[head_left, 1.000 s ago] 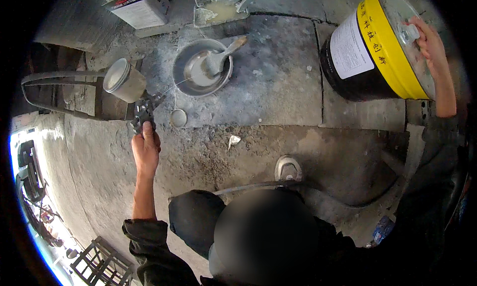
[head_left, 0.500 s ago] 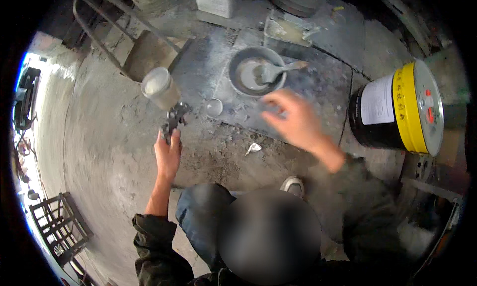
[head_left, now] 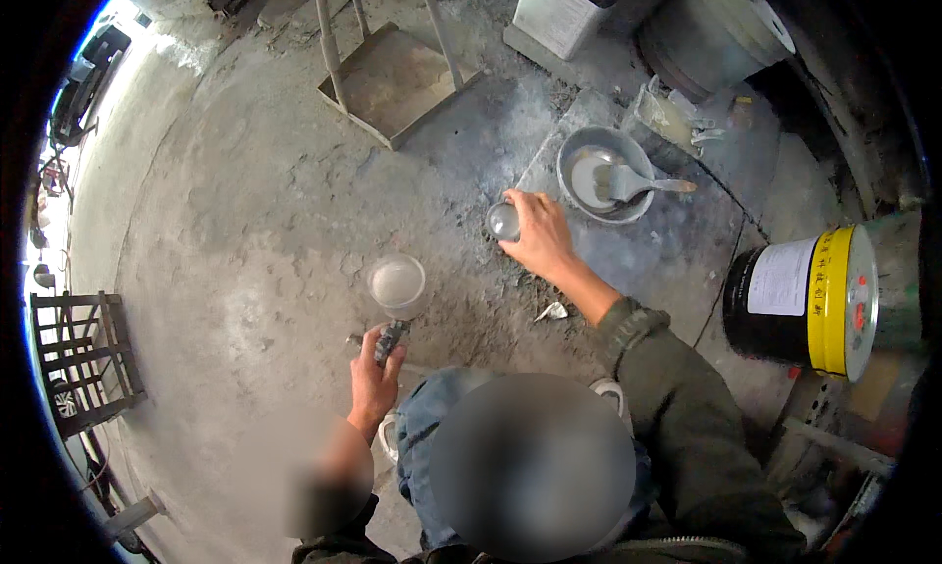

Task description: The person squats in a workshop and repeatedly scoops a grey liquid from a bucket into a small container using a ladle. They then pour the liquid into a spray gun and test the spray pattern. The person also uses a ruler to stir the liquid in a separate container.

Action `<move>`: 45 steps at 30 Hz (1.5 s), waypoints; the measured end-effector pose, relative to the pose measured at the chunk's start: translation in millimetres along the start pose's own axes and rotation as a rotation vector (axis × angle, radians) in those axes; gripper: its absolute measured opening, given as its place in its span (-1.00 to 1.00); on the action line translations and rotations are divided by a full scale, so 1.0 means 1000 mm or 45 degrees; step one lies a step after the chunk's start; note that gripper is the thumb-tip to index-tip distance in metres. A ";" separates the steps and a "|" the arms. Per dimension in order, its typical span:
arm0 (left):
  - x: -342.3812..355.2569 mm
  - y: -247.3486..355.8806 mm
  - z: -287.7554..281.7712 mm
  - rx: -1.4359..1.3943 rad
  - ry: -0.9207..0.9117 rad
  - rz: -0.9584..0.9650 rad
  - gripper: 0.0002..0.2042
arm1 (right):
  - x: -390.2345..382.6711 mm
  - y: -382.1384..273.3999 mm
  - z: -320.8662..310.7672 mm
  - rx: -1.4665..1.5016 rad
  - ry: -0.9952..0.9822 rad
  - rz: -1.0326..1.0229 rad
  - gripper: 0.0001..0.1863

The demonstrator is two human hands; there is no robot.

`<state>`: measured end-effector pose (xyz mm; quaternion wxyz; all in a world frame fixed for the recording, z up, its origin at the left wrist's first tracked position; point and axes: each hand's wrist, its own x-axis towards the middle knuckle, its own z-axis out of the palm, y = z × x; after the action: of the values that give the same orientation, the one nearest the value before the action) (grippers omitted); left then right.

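My left hand [head_left: 375, 373] is closed around a dark spray gun [head_left: 391, 338] whose translucent cup [head_left: 396, 283] points forward, with pale contents visible in it. Up and to the right, my right hand [head_left: 540, 235] has its fingers curved round a small, round lid [head_left: 502, 221]. Just beyond it sits a grey metal bowl [head_left: 579, 206] holding pale liquid and a wide brush [head_left: 628, 183] with its handle over the rim.
A black-yellow drum [head_left: 829, 309] is at right. Behind the bowl are a messy tray [head_left: 667, 118], white can [head_left: 554, 20] and grey drum [head_left: 706, 34]. A metal trolley [head_left: 392, 74] stands ahead, a slatted rack [head_left: 78, 363] at far left.
My right hand has come leftward from the black-yellow drum's top and taken hold of the small lid. The spray gun has moved nearer my body. The view has swung left.
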<state>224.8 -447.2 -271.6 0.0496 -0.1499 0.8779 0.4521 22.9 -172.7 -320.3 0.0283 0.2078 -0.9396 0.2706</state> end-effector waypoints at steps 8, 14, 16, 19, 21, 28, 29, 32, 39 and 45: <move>0.020 0.005 0.045 0.198 -0.261 0.126 -0.56 | -0.005 -0.075 -0.124 0.195 -0.270 -0.381 -0.20; 0.035 0.019 0.064 0.252 -0.404 0.288 -0.54 | -0.019 -0.062 -0.138 0.316 -0.461 -0.361 -0.35; 0.037 0.028 0.060 0.319 -0.438 0.308 -0.55 | -0.023 -0.057 -0.142 0.299 -0.500 -0.376 -0.38; 0.045 0.024 0.061 0.207 -0.496 0.437 -0.54 | -0.025 -0.057 -0.154 0.257 -0.570 -0.396 -0.41; 0.048 0.019 0.060 0.222 -0.546 0.514 -0.54 | -0.028 -0.057 -0.160 0.238 -0.661 -0.424 -0.40; 0.055 0.020 0.061 0.306 -0.635 0.580 -0.53 | -0.033 -0.060 -0.168 0.117 -0.724 -0.510 -0.37; 0.055 0.024 0.060 0.330 -0.656 0.545 -0.53 | -0.034 -0.056 -0.167 0.120 -0.720 -0.495 -0.38; 0.052 0.024 0.062 0.356 -0.673 0.489 -0.52 | -0.039 -0.048 -0.167 0.030 -0.771 -0.399 -0.36; 0.047 0.028 0.068 0.518 -0.563 0.510 -0.52 | -0.047 -0.065 -0.165 0.027 -0.688 0.094 -0.25; 0.054 0.029 0.067 0.402 -0.562 0.635 -0.52 | -0.044 -0.064 -0.169 -0.052 -0.528 -0.506 -0.31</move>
<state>161.5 -389.4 -300.5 0.1485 0.1793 0.9146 0.3307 78.9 -116.8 -151.8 -0.1076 0.4382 -0.8714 0.1926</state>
